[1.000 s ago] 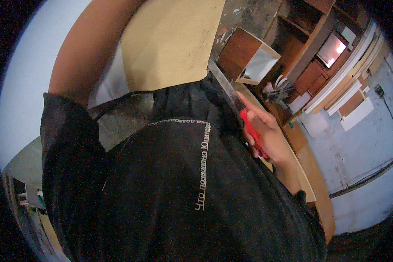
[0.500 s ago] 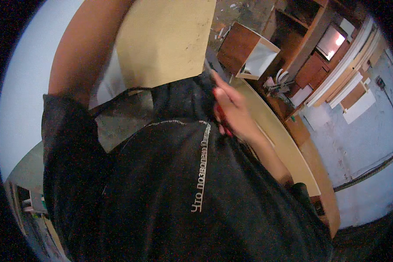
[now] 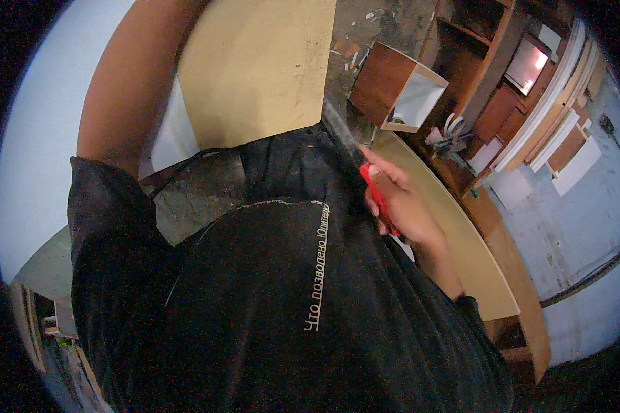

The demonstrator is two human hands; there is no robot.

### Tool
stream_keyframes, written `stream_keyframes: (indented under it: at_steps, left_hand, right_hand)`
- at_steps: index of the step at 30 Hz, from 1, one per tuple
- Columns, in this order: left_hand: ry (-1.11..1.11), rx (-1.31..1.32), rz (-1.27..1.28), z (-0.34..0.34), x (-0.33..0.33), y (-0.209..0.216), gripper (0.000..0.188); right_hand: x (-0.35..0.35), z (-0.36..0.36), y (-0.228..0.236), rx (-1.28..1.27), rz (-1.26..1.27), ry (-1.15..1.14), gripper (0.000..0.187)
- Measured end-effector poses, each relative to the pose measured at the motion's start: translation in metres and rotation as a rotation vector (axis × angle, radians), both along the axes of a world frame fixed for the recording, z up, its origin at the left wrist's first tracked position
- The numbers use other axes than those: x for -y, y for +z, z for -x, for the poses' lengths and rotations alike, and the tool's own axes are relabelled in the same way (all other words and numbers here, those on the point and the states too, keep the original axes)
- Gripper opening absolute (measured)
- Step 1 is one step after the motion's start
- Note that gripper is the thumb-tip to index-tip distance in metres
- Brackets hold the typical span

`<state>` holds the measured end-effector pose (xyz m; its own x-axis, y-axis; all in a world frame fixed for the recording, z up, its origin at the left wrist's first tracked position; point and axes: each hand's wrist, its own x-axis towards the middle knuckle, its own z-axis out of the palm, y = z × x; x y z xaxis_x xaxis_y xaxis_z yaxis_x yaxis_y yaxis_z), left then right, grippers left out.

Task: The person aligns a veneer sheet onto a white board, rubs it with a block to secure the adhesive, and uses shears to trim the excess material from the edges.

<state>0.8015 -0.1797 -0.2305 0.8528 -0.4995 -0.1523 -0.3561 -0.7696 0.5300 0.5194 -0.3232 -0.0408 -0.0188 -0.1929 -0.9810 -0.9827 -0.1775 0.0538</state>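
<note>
My right hand (image 3: 399,203) is closed around the red handle of a file (image 3: 343,131). Its long, flat grey blade points up and left, lying along the right edge of a large pale-yellow panel (image 3: 258,69) near the lower corner. Whether the blade touches that edge I cannot tell. My left arm rises at the upper left, over the panel's left side, and its hand is beyond the top of the picture.
At the upper right stands a small open brown box (image 3: 386,86) beside wooden shelving (image 3: 465,41). A long yellowish board (image 3: 455,220) lies to the right of my arm. Strips and boards (image 3: 565,103) lean against the bluish wall (image 3: 565,234).
My right hand has drawn down and to the right, toward my body, bringing the file with it. More of the blade and the red handle now shows. The panel has hardly moved.
</note>
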Motion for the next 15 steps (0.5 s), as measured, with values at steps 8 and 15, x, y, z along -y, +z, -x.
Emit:
stream_keyframes:
  at_steps: [8, 15]
  left_hand:
    - [0.023, -0.028, -0.058, -0.001, 0.000, 0.013, 0.075]
    - [-0.208, 0.209, 0.090, 0.034, -0.008, 0.015, 0.056]
  right_hand:
    - [-0.006, 0.000, -0.031, 0.096, -0.074, -0.049, 0.050]
    - [0.021, 0.034, -0.074, 0.237, -0.187, -0.039, 0.047]
